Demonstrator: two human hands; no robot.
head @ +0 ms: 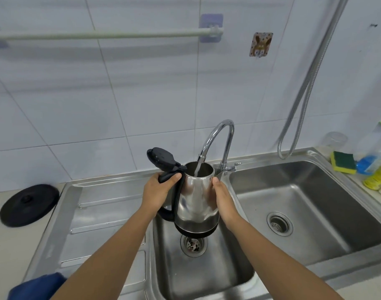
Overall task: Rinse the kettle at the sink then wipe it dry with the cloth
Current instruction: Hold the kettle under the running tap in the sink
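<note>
A shiny steel kettle with a black handle and its black lid flipped open hangs upright over the left sink basin. My left hand grips the top of the handle. My right hand presses flat against the kettle's right side. Water streams from the curved chrome tap into the kettle's open mouth. A dark blue cloth lies at the bottom left, on the drainboard's near corner, partly cut off by the frame.
The kettle's black round base sits on the counter at left. A second basin lies to the right. A yellow-green sponge and bottles stand at the far right. A metal hose hangs down the tiled wall.
</note>
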